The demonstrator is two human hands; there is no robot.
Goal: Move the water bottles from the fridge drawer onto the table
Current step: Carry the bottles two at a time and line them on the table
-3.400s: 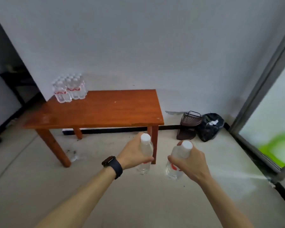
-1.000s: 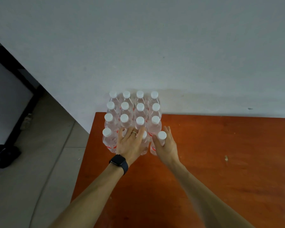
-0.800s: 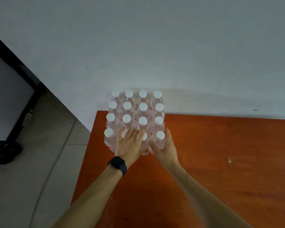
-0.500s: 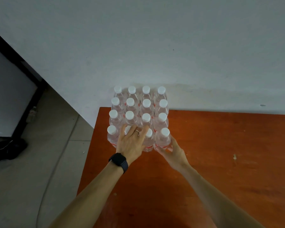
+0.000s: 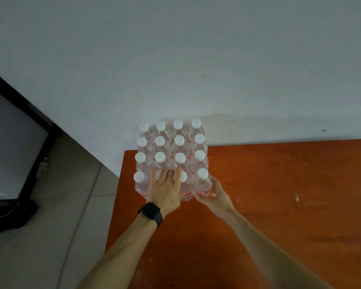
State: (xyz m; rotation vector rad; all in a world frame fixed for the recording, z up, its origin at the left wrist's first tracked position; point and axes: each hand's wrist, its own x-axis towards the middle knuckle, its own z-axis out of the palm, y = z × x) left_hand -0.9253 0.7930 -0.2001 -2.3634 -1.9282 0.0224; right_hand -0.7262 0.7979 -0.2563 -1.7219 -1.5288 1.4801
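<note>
Grey tiled floor (image 5: 61, 226) fills the left side, and the near-left corner of the orange-brown bench (image 5: 279, 205) cuts in beside it. The water bottles (image 5: 179, 140) stand upright on the far left corner of the bench, packed shoulder to shoulder in a square block of four rows of four, with the back row close against the pale wall (image 5: 196, 59). Each bottle is clear plastic with a white screw cap. Red label bands show low on the bodies of the front row and in slivers between the bottles behind.

The left hand (image 5: 165, 189) lies flat against the near face of the block, palm forward. Its fingers (image 5: 154, 174) are straight and spread apart, reaching up over the second and third bottles of the front row, so one cap is mostly covered and the other peeks out beside the hand. It clasps nothing. A ring (image 5: 170, 174) sits on one finger and a black watch (image 5: 150, 211) on the wrist.

To the right, the right hand (image 5: 216, 195) sits low at the block's near right corner. Its thumb and fingers curl round the bottom of the front-right bottle (image 5: 202, 182), the thumb under the red label and the fingers up its right side. A small pale speck (image 5: 297, 198) marks the bare bench further right.
</note>
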